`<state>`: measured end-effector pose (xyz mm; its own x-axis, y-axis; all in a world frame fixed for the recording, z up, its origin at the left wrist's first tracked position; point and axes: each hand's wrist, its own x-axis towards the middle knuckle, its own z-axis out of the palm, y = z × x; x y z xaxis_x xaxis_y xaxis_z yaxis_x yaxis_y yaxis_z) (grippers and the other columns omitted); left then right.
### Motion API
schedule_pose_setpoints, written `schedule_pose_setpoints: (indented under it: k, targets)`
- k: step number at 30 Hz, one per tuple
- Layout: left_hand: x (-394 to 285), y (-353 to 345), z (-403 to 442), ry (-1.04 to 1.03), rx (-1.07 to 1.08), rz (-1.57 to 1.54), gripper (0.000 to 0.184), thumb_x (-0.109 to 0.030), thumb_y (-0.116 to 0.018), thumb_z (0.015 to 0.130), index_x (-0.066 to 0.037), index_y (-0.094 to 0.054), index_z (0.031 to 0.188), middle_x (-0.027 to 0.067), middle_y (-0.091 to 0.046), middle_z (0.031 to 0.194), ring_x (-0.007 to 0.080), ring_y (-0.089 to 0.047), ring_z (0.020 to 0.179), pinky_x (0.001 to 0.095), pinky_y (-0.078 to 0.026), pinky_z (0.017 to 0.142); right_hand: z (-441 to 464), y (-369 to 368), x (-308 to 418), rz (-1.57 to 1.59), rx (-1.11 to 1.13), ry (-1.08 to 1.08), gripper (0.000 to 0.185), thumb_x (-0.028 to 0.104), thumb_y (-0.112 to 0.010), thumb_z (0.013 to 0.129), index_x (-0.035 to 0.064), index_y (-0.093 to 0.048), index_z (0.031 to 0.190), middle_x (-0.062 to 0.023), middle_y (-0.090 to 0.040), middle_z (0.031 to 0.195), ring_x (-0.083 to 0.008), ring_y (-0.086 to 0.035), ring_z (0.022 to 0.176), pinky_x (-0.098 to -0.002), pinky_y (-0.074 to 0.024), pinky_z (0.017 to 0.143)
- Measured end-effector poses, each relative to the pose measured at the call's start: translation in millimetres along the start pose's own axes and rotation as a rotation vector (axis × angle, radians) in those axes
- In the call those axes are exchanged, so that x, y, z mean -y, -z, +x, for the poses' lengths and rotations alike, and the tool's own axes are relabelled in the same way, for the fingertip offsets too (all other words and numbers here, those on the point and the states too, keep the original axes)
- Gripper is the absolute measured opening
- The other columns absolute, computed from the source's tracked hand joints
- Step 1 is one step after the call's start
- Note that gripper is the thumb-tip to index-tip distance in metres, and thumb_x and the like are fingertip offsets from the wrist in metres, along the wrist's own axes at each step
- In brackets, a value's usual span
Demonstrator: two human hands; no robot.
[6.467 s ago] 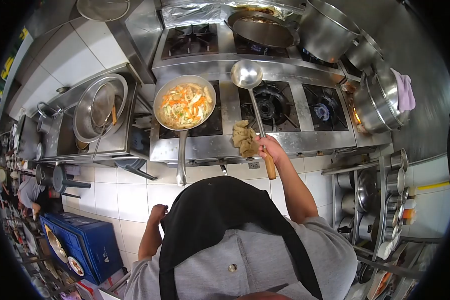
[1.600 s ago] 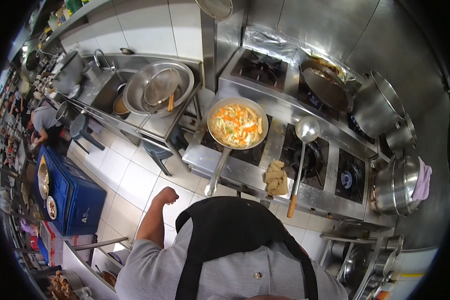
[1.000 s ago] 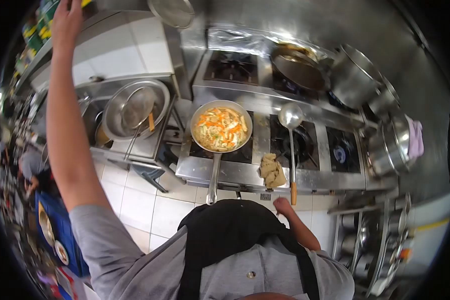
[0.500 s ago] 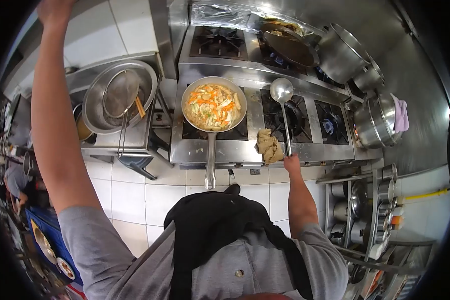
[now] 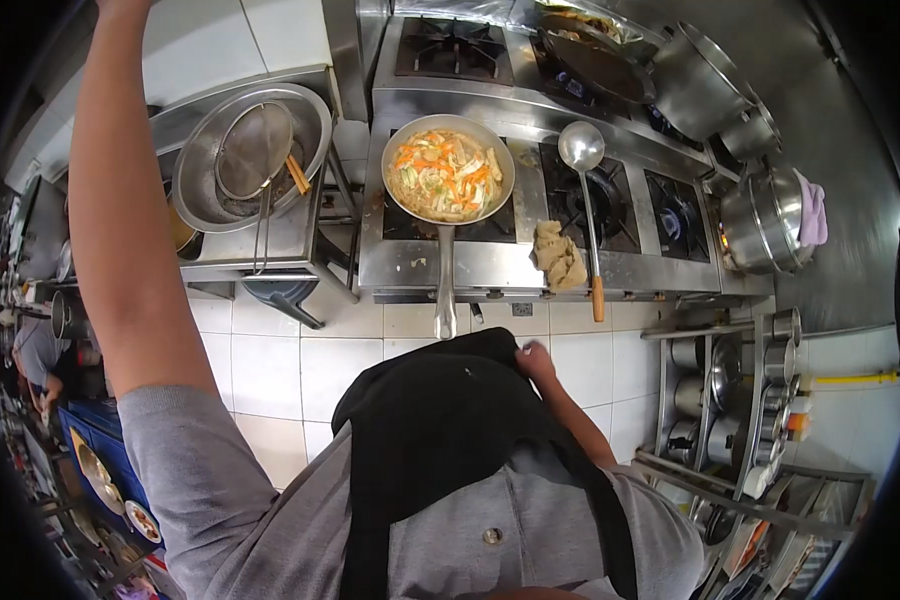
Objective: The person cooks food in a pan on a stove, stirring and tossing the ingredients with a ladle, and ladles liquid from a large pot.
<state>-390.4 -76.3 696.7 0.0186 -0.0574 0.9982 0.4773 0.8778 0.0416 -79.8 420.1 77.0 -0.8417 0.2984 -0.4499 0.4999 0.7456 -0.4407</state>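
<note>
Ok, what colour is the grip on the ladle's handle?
The ladle's grip is orange-brown, seen best in the head view.

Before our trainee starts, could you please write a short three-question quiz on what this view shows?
1. From left to right, what lies between the round, long-handled metal frying pan and the wooden-handled steel ladle?
2. True or false: the round wire-mesh strainer rests over the wide silver metal basin.
3. Choose: the person's bare right hand is nearest (a) the black cloth apron, (b) the ladle, (c) the basin.
Key: 1, a crumpled tan cloth; 2, true; 3, a.
</note>
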Motion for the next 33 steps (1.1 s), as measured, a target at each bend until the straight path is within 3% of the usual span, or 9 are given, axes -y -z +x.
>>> schedule_pose_setpoints:
  k: [2,4,7,9,14,16,23,25,33]
  targets:
    - [7.1,-4.1,1.9,-0.005,-0.017,0.045,0.039,-0.029,-0.049,0.101,0.002,-0.058,0.078,0.0212,-0.058,0.074,0.0378,-0.057,0.070,0.0439,-0.042,0.066,0.0,-33.5,-49.9,-0.016,0.066,-0.086,0.050,0.034,-0.059,0.086,-0.0077,-0.065,0.113,-0.0302,-0.070,0.103,-0.0439,-0.068,0.099,-0.0486,-0.0519,0.091]
    - [28.6,-19.3,2.9,-0.109,-0.110,0.077,0.039,-0.029,-0.049,0.101,0.001,-0.058,0.078,0.0206,-0.058,0.074,0.0370,-0.057,0.070,0.0436,-0.042,0.066,10.0,-35.2,-83.9,0.280,0.055,-0.332,0.042,0.028,-0.060,0.088,-0.0110,-0.066,0.105,-0.0283,-0.070,0.097,-0.0408,-0.070,0.088,-0.0458,-0.0572,0.078]
    - [43.2,-23.9,1.2,-0.216,-0.164,0.107,0.039,-0.028,-0.049,0.102,0.001,-0.058,0.079,0.0188,-0.057,0.074,0.0344,-0.057,0.071,0.0428,-0.042,0.067,12.0,-20.8,-99.2,0.211,0.177,-0.241,0.040,0.026,-0.058,0.087,-0.0101,-0.067,0.103,-0.0237,-0.071,0.093,-0.0342,-0.072,0.077,-0.0432,-0.0595,0.064]
    - [47.7,-28.5,6.1,-0.381,-0.185,0.115,0.058,-0.036,-0.027,0.111,-0.009,-0.032,0.060,0.0077,-0.031,0.055,0.0256,-0.028,0.050,0.0441,-0.034,0.061,1.3,-6.5,-73.3,0.226,0.241,-0.282,0.039,0.025,-0.056,0.087,-0.0092,-0.067,0.103,-0.0207,-0.071,0.091,-0.0293,-0.072,0.073,-0.0395,-0.0591,0.055]
    - [52.1,-30.6,2.7,-0.365,-0.201,0.145,0.056,-0.033,-0.025,0.111,-0.010,-0.034,0.061,0.0064,-0.030,0.056,0.0269,-0.029,0.051,0.0447,-0.035,0.062,-11.1,-15.5,-45.8,0.015,0.130,-0.235,0.044,0.027,-0.052,0.088,-0.0112,-0.063,0.109,-0.0314,-0.068,0.102,-0.0427,-0.070,0.093,-0.0491,-0.0557,0.080]
    - [43.3,-24.6,-1.1,-0.244,-0.191,0.157,0.039,-0.028,-0.049,0.103,0.001,-0.058,0.078,0.0181,-0.056,0.073,0.0328,-0.057,0.071,0.0426,-0.042,0.067,-17.3,-12.2,-39.4,-0.001,0.098,-0.201,0.046,0.030,-0.051,0.089,-0.0097,-0.061,0.110,-0.0334,-0.066,0.112,-0.0476,-0.064,0.108,-0.0513,-0.0503,0.093]
    - [15.4,-9.2,-1.7,-0.061,-0.096,0.077,0.040,-0.029,-0.049,0.101,0.002,-0.058,0.078,0.0201,-0.058,0.074,0.0368,-0.057,0.072,0.0442,-0.042,0.067,-4.5,-3.9,-44.0,0.002,0.180,-0.112,0.047,0.032,-0.051,0.088,-0.0099,-0.062,0.105,-0.0346,-0.066,0.107,-0.0468,-0.065,0.106,-0.0508,-0.0506,0.092]
    - [4.2,-2.2,-2.5,-0.037,-0.037,0.014,0.040,-0.030,-0.050,0.100,0.002,-0.058,0.078,0.0214,-0.058,0.075,0.0388,-0.057,0.073,0.0453,-0.042,0.067,0.3,-0.6,-33.8,0.015,0.173,-0.119,0.044,0.029,-0.053,0.086,-0.0106,-0.064,0.100,-0.0318,-0.069,0.097,-0.0445,-0.068,0.094,-0.0488,-0.0530,0.084]
    - [13.4,1.5,-0.7,-0.106,0.022,-0.081,0.040,-0.023,-0.049,0.102,0.002,-0.055,0.071,0.0156,-0.055,0.068,0.0300,-0.055,0.065,0.0427,-0.040,0.063,12.5,-11.1,-19.6,-0.004,0.149,0.003,0.045,0.031,-0.051,0.086,-0.0085,-0.061,0.106,-0.0319,-0.066,0.105,-0.0456,-0.065,0.104,-0.0498,-0.0501,0.091]
